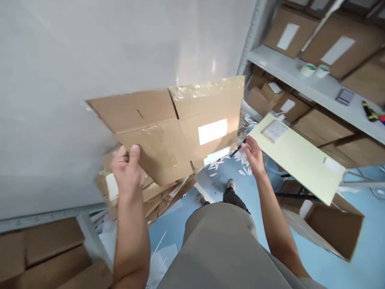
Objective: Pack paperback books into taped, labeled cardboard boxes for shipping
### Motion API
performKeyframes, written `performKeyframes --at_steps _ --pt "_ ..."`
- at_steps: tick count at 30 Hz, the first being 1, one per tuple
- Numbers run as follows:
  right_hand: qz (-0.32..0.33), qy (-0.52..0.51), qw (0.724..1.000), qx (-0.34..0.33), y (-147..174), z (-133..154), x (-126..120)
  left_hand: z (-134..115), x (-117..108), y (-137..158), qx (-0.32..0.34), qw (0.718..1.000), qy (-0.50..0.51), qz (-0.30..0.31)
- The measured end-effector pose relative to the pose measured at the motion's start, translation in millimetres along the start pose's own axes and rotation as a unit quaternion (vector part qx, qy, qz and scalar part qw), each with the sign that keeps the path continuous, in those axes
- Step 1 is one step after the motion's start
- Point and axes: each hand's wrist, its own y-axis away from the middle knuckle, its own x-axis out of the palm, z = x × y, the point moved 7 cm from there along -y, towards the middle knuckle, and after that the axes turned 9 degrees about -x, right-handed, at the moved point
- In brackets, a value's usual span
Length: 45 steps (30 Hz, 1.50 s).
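Observation:
My left hand (pixel 128 166) is closed on the lower left edge of a flattened cardboard box (pixel 159 140), thumb on the near face. The cardboard is tilted up against the grey wall, with clear tape along its top and white labels on its right part. Just off the cardboard's right edge is my right hand (pixel 254 154), its fingers loosely bent and thumb apart, nothing visible in it. Behind its fingertips a thin black bar, apparently a table leg (pixel 237 148), runs down from the pale table (pixel 297 154).
More flattened cardboard (pixel 156 196) leans below my left hand. At right, a shelf (pixel 300 78) carries boxes, tape rolls (pixel 308 70) and a phone-like object (pixel 345 96). An open carton (pixel 333 228) stands under the table. Paper scraps (pixel 245 170) litter the blue floor.

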Motion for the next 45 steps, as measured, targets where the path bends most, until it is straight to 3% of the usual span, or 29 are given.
performKeyframes --at_steps 4,7,11,16,21,26,34,40,45 --pt "-0.11 0.014 0.994 0.015 14 -19 -138 48 132 22 -0.1 0.982 0.045 0.156" --pt "-0.135 -0.008 0.99 0.032 29 -32 -216 70 224 50 -0.146 0.952 0.036 0.265" --pt "-0.169 -0.045 0.983 0.057 38 -53 -295 97 332 80 -0.171 0.923 -0.018 0.344" --pt "-0.229 -0.048 0.97 0.071 38 -83 -381 136 460 113 -0.15 0.9 -0.053 0.406" --pt "-0.27 -0.006 0.96 0.072 39 -108 -454 183 557 152 -0.204 0.868 -0.091 0.443" --pt "-0.294 0.045 0.95 0.099 35 -140 -504 219 629 176 -0.249 0.838 -0.119 0.471" --pt "-0.33 0.073 0.924 0.177 13 -177 -544 284 732 181 -0.314 0.811 -0.147 0.471" --pt "-0.362 0.078 0.908 0.197 -3 -190 -549 289 802 225 -0.296 0.727 -0.113 0.61" --pt "-0.403 0.069 0.882 0.233 1 -211 -544 300 828 260 -0.263 0.687 -0.148 0.661"
